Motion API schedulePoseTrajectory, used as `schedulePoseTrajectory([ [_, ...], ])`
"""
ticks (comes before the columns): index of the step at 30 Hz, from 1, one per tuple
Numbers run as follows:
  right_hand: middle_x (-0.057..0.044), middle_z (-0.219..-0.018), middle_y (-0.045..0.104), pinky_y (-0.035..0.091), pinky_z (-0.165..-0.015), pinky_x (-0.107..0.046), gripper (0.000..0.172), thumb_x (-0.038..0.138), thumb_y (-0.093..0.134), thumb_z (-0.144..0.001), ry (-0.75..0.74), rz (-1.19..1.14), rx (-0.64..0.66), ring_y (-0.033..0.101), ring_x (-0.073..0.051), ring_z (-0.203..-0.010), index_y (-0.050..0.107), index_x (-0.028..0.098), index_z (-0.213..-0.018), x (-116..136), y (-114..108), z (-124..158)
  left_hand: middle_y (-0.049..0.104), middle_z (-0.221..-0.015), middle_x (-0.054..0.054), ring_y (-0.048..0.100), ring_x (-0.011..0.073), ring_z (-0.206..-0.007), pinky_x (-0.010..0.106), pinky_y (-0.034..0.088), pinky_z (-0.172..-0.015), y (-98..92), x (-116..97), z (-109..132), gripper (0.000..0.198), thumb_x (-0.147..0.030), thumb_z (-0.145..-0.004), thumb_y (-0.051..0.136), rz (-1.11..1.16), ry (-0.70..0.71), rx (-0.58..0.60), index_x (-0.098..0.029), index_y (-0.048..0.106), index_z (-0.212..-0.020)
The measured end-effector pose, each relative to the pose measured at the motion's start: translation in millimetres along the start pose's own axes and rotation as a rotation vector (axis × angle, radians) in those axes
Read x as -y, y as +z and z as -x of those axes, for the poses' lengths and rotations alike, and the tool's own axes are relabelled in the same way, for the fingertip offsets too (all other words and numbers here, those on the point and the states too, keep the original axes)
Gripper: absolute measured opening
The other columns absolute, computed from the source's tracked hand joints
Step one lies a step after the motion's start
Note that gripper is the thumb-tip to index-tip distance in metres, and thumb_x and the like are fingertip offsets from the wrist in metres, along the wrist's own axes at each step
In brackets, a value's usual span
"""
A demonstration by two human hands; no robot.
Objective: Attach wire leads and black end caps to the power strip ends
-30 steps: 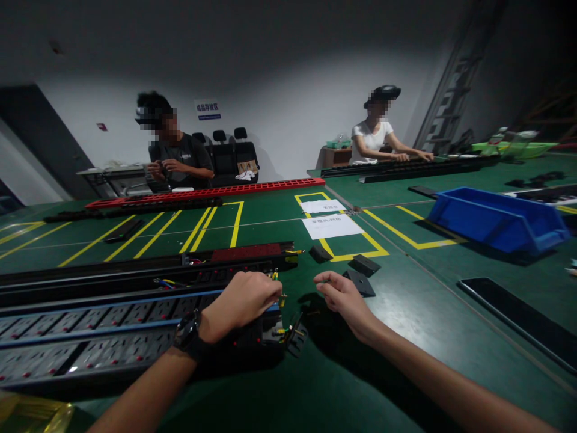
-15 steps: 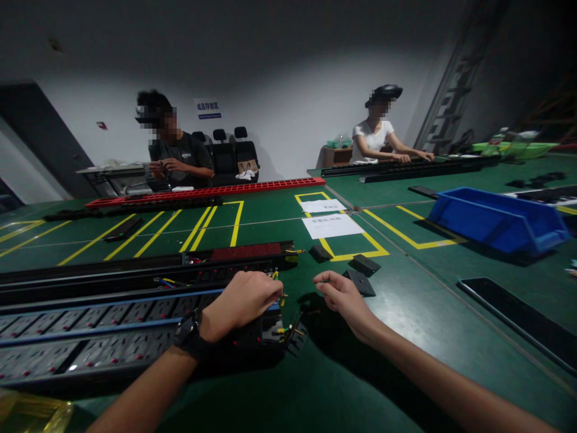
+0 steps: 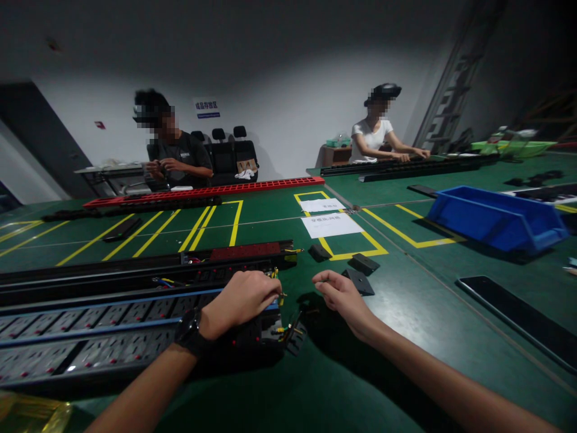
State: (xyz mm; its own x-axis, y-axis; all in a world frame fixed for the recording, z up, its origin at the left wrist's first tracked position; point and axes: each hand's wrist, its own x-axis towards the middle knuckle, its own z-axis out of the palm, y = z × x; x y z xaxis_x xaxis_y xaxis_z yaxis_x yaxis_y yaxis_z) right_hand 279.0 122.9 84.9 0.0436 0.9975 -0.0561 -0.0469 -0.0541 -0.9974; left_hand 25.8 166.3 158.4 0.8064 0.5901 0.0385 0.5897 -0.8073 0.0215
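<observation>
My left hand (image 3: 243, 302), a black watch on its wrist, lies over the right end of a socket strip (image 3: 135, 314). Its fingers are closed on a yellow-green wire (image 3: 282, 294). Across a small gap, my right hand (image 3: 340, 296) hovers above the table with thumb and forefinger pinched; anything between them is too small to make out. Below the left hand, more loose wires and a black end piece (image 3: 295, 340) stick out from the nearer socket strip (image 3: 90, 355). Just behind the right hand rests a black end cap (image 3: 359, 282).
Two more black blocks (image 3: 364, 263) lie behind the right hand. A blue bin (image 3: 491, 219) and a phone (image 3: 514, 316) are at the right. Paper labels (image 3: 331, 225) lie mid-table. Further strips (image 3: 243, 251) run left. Two people work across the green table (image 3: 270, 397).
</observation>
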Motion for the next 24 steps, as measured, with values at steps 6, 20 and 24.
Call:
schedulePoseTrajectory([
  [6, 0.010, -0.059, 0.042, 0.020, -0.049, -0.026, 0.028, 0.044, 0.073, -0.073, 0.002, -0.006, 0.000, 0.032, -0.010, -0.048, 0.066, 0.023, -0.090, -1.8, -0.2, -1.2, 0.079, -0.099, 0.005, 0.074, 0.0257, -0.092, 0.031, 0.050, -0.074, 0.5, 0.0, 0.7, 0.011, -0.019, -0.106, 0.066, -0.016, -0.005, 0.005, -0.023, 0.076, -0.108],
  [20, 0.009, -0.061, 0.044, 0.021, -0.049, -0.027, 0.027, 0.044, 0.071, -0.073, -0.002, 0.006, -0.001, 0.032, -0.010, -0.048, 0.065, 0.023, -0.090, -1.0, -0.2, -0.5, 0.080, -0.102, 0.006, 0.075, 0.0274, -0.094, 0.034, 0.053, -0.076, 3.9, 2.0, 0.9, 0.014, -0.021, -0.108, 0.065, -0.017, -0.004, 0.016, -0.021, 0.078, -0.108],
  [24, 0.010, -0.060, 0.042, 0.019, -0.049, -0.027, 0.027, 0.044, 0.071, -0.074, -0.009, 0.010, 0.002, 0.031, -0.010, -0.048, 0.065, 0.024, -0.090, -1.7, -0.2, -0.6, 0.080, -0.102, 0.007, 0.075, 0.0271, -0.093, 0.034, 0.053, -0.076, 4.2, 2.1, 0.5, 0.015, -0.020, -0.107, 0.063, 0.001, -0.005, 0.015, -0.020, 0.078, -0.107],
])
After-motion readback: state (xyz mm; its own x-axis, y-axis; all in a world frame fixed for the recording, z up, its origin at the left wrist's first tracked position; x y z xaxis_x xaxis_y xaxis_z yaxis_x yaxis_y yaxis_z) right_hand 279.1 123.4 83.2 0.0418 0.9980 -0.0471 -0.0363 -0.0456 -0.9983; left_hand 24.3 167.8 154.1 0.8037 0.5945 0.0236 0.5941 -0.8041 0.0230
